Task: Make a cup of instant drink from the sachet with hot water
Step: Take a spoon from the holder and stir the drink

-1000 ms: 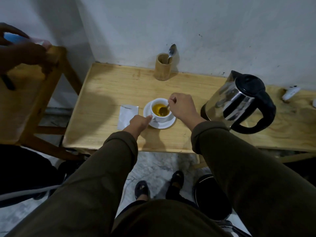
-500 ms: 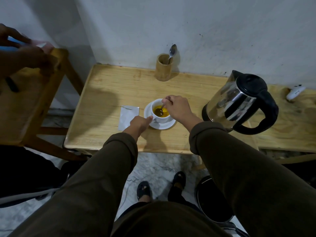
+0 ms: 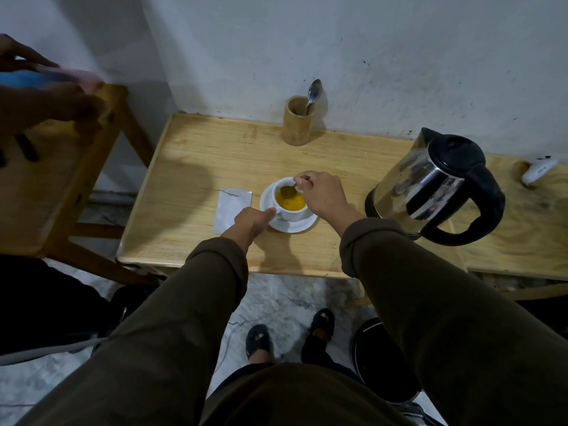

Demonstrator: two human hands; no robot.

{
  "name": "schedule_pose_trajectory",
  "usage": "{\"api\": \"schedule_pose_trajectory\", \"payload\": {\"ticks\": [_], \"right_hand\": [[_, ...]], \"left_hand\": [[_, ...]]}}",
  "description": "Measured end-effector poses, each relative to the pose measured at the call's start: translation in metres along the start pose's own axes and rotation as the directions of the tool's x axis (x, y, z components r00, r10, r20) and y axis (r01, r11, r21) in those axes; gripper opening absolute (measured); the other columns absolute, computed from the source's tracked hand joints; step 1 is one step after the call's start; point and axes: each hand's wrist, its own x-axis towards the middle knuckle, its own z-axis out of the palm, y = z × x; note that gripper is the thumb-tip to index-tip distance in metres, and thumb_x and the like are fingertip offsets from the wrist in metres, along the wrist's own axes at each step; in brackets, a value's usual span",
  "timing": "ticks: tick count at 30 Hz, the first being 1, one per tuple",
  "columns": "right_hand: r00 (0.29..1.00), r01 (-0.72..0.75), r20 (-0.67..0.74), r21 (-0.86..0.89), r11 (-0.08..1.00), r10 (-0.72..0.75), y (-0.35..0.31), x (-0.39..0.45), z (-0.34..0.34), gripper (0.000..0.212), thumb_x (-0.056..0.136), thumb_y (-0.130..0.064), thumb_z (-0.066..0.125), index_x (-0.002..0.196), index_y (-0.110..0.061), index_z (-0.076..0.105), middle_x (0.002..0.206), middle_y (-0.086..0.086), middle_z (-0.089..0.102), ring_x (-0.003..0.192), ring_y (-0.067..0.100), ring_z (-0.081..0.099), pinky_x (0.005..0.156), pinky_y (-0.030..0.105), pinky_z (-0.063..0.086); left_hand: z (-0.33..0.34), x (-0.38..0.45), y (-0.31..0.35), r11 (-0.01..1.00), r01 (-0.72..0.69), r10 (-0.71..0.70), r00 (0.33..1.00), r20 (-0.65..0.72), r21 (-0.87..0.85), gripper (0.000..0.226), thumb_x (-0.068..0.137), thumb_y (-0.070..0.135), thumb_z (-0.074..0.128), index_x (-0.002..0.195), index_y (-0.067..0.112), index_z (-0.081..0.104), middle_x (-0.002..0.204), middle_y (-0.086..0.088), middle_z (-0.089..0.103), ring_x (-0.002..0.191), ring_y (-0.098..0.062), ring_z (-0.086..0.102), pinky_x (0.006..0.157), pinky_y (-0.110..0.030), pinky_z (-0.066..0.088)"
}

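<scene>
A white cup (image 3: pixel 290 212) of yellow-orange drink stands on a white saucer (image 3: pixel 302 224) near the middle of the wooden table (image 3: pixel 190 167). My right hand (image 3: pixel 321 192) pinches a spoon (image 3: pixel 287 191) whose bowl dips into the drink at the cup's far side. My left hand (image 3: pixel 250 222) grips the cup's handle at its left, thumb against the cup. A white sachet (image 3: pixel 230 207) lies flat just left of the saucer. The steel kettle (image 3: pixel 430 182) with a black lid and handle stands to the right.
A wooden holder (image 3: pixel 298 124) with a second spoon (image 3: pixel 313 93) stands by the wall. A white object (image 3: pixel 539 170) lies at the far right. Another person's hands (image 3: pixel 46 93) hold something blue over a wooden chair (image 3: pixel 76 167) on the left. A dark bin (image 3: pixel 381 361) stands below.
The spoon in my right hand has swept around the cup from its right side to its far side. My left hand has stayed on the handle. The other person's hands shifted slightly.
</scene>
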Motion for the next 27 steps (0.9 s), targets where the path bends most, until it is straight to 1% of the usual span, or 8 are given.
{"api": "schedule_pose_trajectory", "payload": {"ticks": [2,4,8,11,17,21,23,27], "right_hand": [[1.0,-0.006,0.013,0.045,0.999,0.005,-0.0003,0.0006,0.0003,0.031,0.098,-0.028,0.044,0.106,-0.013,0.071,0.107,0.01,0.073,0.104,0.028,0.062,0.09,0.035,0.048],[1.0,-0.007,0.019,0.052,0.999,0.006,0.0,0.001,-0.0006,0.031,0.098,-0.026,0.043,0.101,-0.011,0.07,0.103,0.01,0.073,0.102,0.027,0.062,0.089,0.035,0.047],[1.0,-0.011,-0.018,-0.014,1.0,0.011,0.002,0.0018,-0.0026,0.031,0.099,-0.024,0.039,0.106,-0.011,0.066,0.106,0.012,0.07,0.1,0.028,0.06,0.083,0.035,0.047],[0.999,-0.027,-0.043,-0.034,0.999,0.026,0.0038,0.0028,-0.0032,0.031,0.099,-0.025,0.039,0.11,-0.014,0.066,0.11,0.011,0.069,0.104,0.029,0.06,0.08,0.032,0.045],[1.0,-0.011,0.021,0.004,1.0,0.011,0.001,0.0042,0.0001,0.031,0.098,-0.026,0.041,0.11,-0.019,0.069,0.115,0.006,0.07,0.108,0.026,0.06,0.088,0.032,0.046],[0.998,0.0,0.057,0.041,0.999,-0.003,-0.0012,0.0046,-0.0006,0.031,0.097,-0.026,0.041,0.1,-0.015,0.069,0.105,0.009,0.073,0.102,0.027,0.062,0.089,0.037,0.048],[0.999,0.004,0.049,0.02,1.0,-0.005,-0.0017,0.0051,-0.0017,0.032,0.097,-0.025,0.039,0.099,-0.012,0.068,0.103,0.01,0.071,0.1,0.028,0.061,0.087,0.037,0.047],[1.0,-0.015,-0.023,-0.023,1.0,0.015,0.0018,0.0052,-0.003,0.031,0.098,-0.023,0.037,0.104,-0.011,0.065,0.105,0.012,0.068,0.1,0.029,0.059,0.078,0.033,0.044]], "left_hand": [[0.0,0.0005,0.0002,1.0,0.008,-0.008,1.0,0.0,-0.014,0.064,0.083,0.052,0.058,0.123,0.002,0.06,0.125,-0.018,0.064,0.117,-0.032,0.059,0.103,-0.043,0.048],[0.0001,0.0002,0.0003,1.0,0.014,-0.014,1.0,-0.001,-0.025,0.064,0.083,0.052,0.059,0.123,0.002,0.06,0.125,-0.018,0.064,0.116,-0.032,0.059,0.102,-0.042,0.049],[0.0011,-0.0001,0.0006,0.999,0.022,-0.022,1.0,0.0,-0.031,0.063,0.085,0.052,0.058,0.124,0.002,0.059,0.125,-0.017,0.063,0.116,-0.031,0.058,0.103,-0.042,0.048],[0.0013,0.0001,0.0004,0.999,0.018,-0.018,1.0,-0.006,-0.039,0.063,0.084,0.052,0.059,0.124,0.002,0.059,0.125,-0.017,0.063,0.116,-0.031,0.059,0.102,-0.042,0.048],[0.0004,0.0,-0.0004,0.999,0.024,-0.024,1.0,0.001,-0.045,0.064,0.083,0.053,0.059,0.122,0.002,0.061,0.123,-0.017,0.066,0.116,-0.03,0.06,0.101,-0.041,0.048],[0.0,0.0005,-0.0001,0.998,0.036,-0.036,0.999,0.004,-0.05,0.065,0.081,0.054,0.06,0.122,0.003,0.061,0.124,-0.017,0.065,0.116,-0.03,0.06,0.102,-0.042,0.048],[0.0001,0.0006,0.0,0.998,0.038,-0.038,0.999,0.006,-0.051,0.066,0.081,0.054,0.061,0.122,0.003,0.061,0.124,-0.016,0.065,0.116,-0.03,0.06,0.103,-0.043,0.048],[-0.0002,0.0012,-0.0008,0.998,0.04,-0.04,0.999,0.004,-0.056,0.067,0.08,0.055,0.062,0.121,0.003,0.062,0.123,-0.016,0.065,0.115,-0.031,0.06,0.103,-0.044,0.048]]}}
